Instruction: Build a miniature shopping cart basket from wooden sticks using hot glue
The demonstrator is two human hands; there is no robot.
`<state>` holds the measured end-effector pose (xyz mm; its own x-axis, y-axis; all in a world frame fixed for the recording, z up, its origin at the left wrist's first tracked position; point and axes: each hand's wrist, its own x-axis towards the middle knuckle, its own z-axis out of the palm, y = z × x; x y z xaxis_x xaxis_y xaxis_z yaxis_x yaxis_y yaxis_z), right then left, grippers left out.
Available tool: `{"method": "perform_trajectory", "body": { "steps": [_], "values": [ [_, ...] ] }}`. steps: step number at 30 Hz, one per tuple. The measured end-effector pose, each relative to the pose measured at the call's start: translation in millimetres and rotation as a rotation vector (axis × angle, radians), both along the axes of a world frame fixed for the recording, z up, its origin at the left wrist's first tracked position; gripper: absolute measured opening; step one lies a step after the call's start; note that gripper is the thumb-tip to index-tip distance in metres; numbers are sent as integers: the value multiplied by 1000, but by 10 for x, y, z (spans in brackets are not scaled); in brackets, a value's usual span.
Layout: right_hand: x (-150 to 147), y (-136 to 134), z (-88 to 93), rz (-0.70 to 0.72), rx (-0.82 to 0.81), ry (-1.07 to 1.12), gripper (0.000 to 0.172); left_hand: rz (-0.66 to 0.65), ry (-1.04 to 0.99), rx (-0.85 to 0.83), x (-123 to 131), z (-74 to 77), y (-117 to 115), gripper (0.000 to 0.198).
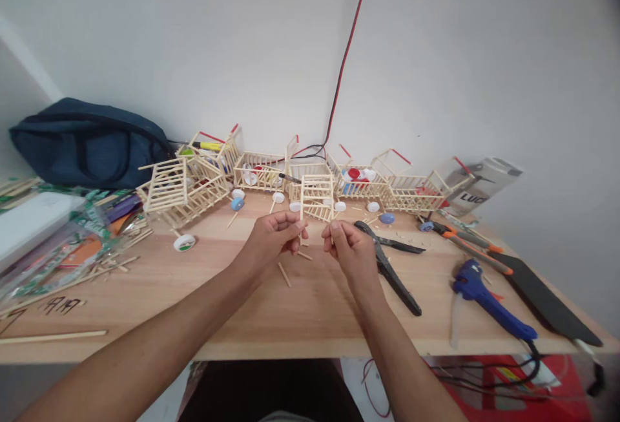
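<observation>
A small frame of thin wooden sticks [317,197] is held upright over the middle of the wooden table [314,312]. My left hand [274,238] is closed in a pinch on the frame's left upright. My right hand [346,244] is closed in a pinch on its right upright. Two short loose sticks [285,274] lie on the table just under my hands. Black scissors [390,260] lie right beside my right hand.
A row of stick-built carts [271,173] with bottle-cap wheels lines the wall. A blue glue gun [489,299], orange-handled pliers [472,247] and a black blade [545,296] lie right. A dark bag [87,141] and packets of sticks [58,241] sit left.
</observation>
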<state>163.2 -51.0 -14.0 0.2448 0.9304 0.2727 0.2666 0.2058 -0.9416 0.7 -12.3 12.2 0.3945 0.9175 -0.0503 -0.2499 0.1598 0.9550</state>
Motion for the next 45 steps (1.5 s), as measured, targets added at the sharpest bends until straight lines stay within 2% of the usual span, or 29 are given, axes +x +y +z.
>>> {"method": "perform_trajectory", "body": {
  "steps": [9, 19, 24, 26, 30, 35, 40, 45],
  "values": [
    [-16, 5, 17, -2, 2, 53, 44, 3, -7, 4, -8, 36, -11, 33],
    [-38, -38, 32, -35, -4, 199, 64, 0, -51, 22, -25, 47, 19, 33],
    [-18, -7, -14, -82, 0, 243, 60, -16, -118, 23, -49, 63, 43, 32],
    [-8, -1, -31, -92, -15, 184, 54, -24, -152, 22, -67, 80, 61, 32],
    [-17, -3, -62, -73, -45, -78, 39, -11, -240, 37, -133, 143, 122, 29],
    [-110, -25, -82, 46, -23, -382, 25, 19, -316, 50, -239, 245, 182, 26],
    [-286, 28, -4, 256, 45, -673, 20, 18, -374, 95, -330, 338, 202, 21],
    [-651, 334, 79, 396, 191, -873, 29, 67, -397, 140, -482, 450, 245, 17]
  ]
}}
